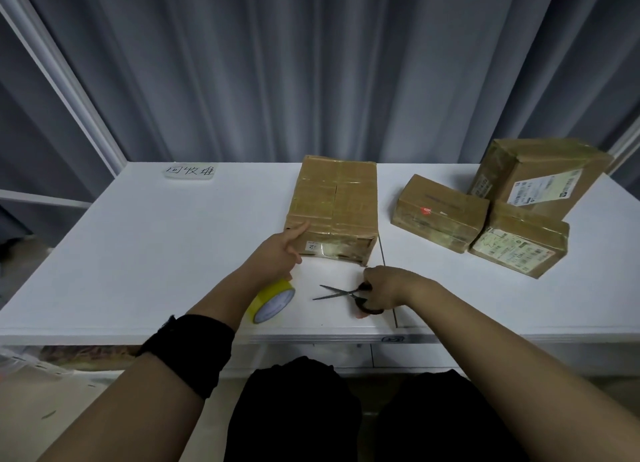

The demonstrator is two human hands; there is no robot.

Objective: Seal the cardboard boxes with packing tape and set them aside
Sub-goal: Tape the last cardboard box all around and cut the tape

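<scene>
A taped cardboard box stands on the white table, in the middle toward the back. My left hand reaches to its near left corner, the thumb on the top edge and the fingers hanging by the front face. Just below that hand a roll of yellow packing tape lies tilted on the table. My right hand grips the dark handles of a pair of scissors, whose part-open blades point left just above the tabletop.
Three other taped boxes are grouped at the right: a small one, a labelled one nearer me, and a larger one leaning behind. A handwritten paper label lies at the back left. Grey curtains hang behind.
</scene>
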